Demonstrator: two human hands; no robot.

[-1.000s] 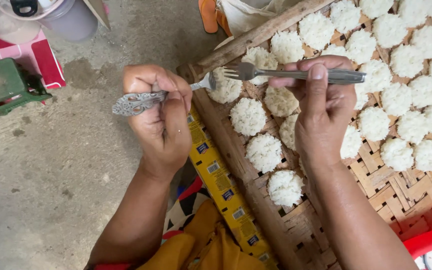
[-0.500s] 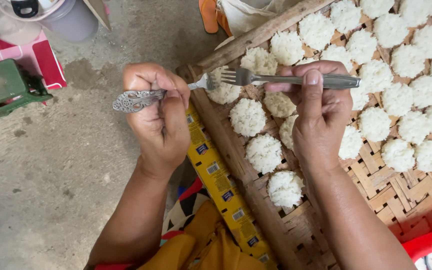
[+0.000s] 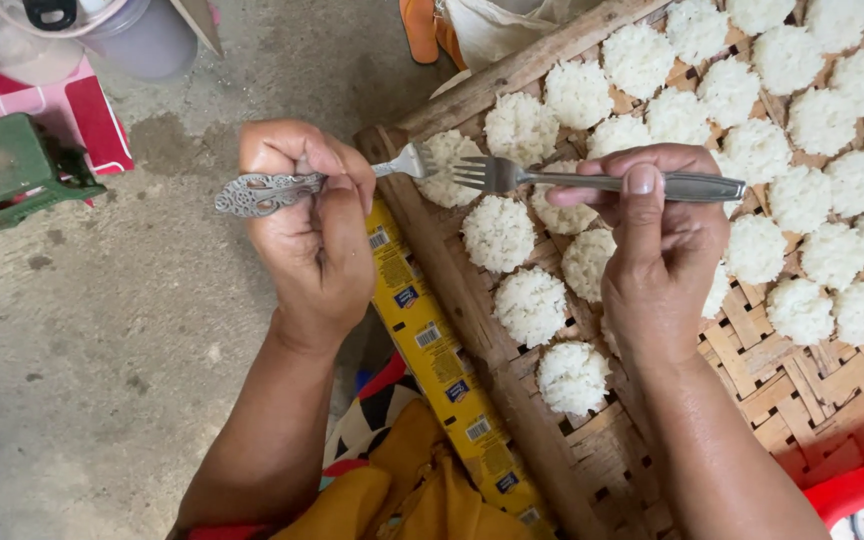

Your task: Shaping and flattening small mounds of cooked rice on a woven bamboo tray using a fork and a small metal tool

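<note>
Two metal forks meet tines to tines over the near-left corner of a woven bamboo tray (image 3: 752,370). The plain fork (image 3: 592,180) has a smooth, straight steel handle and lies level, its tines pointing left; the right hand (image 3: 657,250) is closed around the handle, thumb pressed flat on top. The ornate fork (image 3: 312,182) has a flat handle with embossed scrollwork widening to a rounded end; the left hand (image 3: 312,235) is curled into a fist around its middle, so that the decorated end sticks out to the left, away from the tray, and the tines reach over the tray's edge. The two sets of tines are just beside each other, above a white rice cake (image 3: 449,168).

The tray is plaited from flat brown strips and framed by a rough wooden rim (image 3: 452,290). On it lie many round, grainy white rice cakes in loose rows, some touching; the nearest sit just under the right hand (image 3: 497,232), (image 3: 572,377).

Against the rim's outer side runs a yellow strip of printed sachets (image 3: 422,340). Left of the tray is bare grey concrete floor (image 3: 102,380), with a green metal object (image 3: 7,170) on a red-and-white mat (image 3: 92,115). A red plastic edge (image 3: 862,485) shows at the tray's near-right side.
</note>
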